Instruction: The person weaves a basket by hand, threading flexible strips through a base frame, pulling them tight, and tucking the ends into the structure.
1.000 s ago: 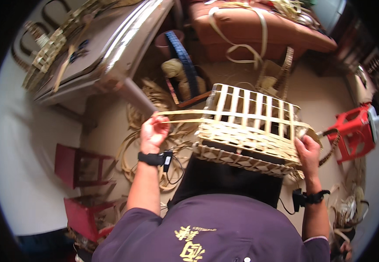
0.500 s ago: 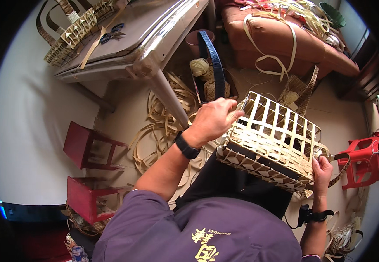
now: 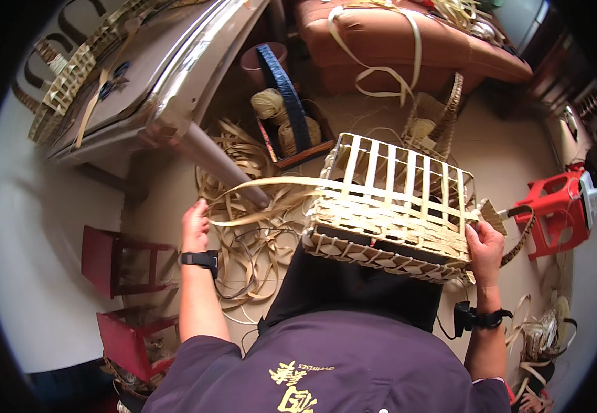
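Note:
A partly woven basket [image 3: 388,213] made of pale flat strips rests on my lap, its open lattice side facing up and away. My right hand [image 3: 485,246] grips its right end, thumb on the edge. Out to the left, my left hand [image 3: 196,227] is closed on a pale weaving strip [image 3: 271,181]. The strip runs from the hand to the basket's upper left part, with a second length of it curving back below. Tight rows of weave cover the lower part of the side, while bare uprights stand above them.
Loose strips [image 3: 257,275] lie coiled on the floor at left, beside a table leg [image 3: 226,165]. A box [image 3: 305,160] holds balls of cord. Red stools [image 3: 556,213] stand on both sides. Scissors [image 3: 114,79] lie on the table; an orange sofa [image 3: 381,55] is behind.
My left hand has moved from the basket's left corner out to the left, drawing the strip into a long loop. My right hand stays at the right end. The whole view has shifted.

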`<state>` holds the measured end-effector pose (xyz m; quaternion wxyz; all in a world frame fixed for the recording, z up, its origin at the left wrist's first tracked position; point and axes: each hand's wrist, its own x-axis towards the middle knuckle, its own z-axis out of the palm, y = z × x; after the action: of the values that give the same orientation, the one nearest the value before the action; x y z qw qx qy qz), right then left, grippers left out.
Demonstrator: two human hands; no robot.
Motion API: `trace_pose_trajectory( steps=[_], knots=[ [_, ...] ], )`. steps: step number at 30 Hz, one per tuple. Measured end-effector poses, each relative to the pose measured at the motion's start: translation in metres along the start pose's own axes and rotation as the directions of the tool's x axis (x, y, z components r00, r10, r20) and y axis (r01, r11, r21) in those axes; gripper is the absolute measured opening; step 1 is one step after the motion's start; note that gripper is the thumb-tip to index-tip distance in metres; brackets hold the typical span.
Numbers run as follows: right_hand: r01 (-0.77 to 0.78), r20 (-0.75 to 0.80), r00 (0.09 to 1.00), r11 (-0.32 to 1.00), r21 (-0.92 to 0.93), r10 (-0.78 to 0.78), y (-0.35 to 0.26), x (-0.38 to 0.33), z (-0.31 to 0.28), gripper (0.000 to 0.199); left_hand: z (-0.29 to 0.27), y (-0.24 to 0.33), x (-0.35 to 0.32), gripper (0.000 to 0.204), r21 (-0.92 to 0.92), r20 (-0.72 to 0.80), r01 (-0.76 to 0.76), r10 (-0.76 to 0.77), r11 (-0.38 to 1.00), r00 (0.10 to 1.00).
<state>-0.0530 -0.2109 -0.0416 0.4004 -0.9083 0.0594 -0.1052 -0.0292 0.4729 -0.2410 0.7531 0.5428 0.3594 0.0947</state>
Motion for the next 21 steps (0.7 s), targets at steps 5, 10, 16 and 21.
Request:
trace_pose_trajectory(
  steps=[5,10,16,21],
  knots=[
    [0.002,0.019,1.0,1.0,-0.026,-0.001,0.05,0.005,-0.004,0.03,0.152,0.046,-0.098,0.017,0.334,0.346,-0.7,0.608,0.632,0.714],
    [-0.062,0.082,0.995,0.997,0.051,0.058,0.059,0.004,-0.007,0.026,0.258,0.098,-0.196,0.018,0.309,0.726,-0.893,0.525,0.329,0.444],
    [0.041,0.009,0.999,0.976,-0.215,-0.04,0.035,-0.004,-0.009,0.027,0.275,0.1,-0.193,0.024,0.349,0.846,-0.92,0.362,0.18,0.392],
    [-0.064,-0.024,0.998,0.938,-0.341,0.06,-0.025,-0.008,-0.001,0.025,0.248,0.103,-0.187,0.018,0.385,0.766,-0.896,0.464,0.221,0.444]
  ],
)
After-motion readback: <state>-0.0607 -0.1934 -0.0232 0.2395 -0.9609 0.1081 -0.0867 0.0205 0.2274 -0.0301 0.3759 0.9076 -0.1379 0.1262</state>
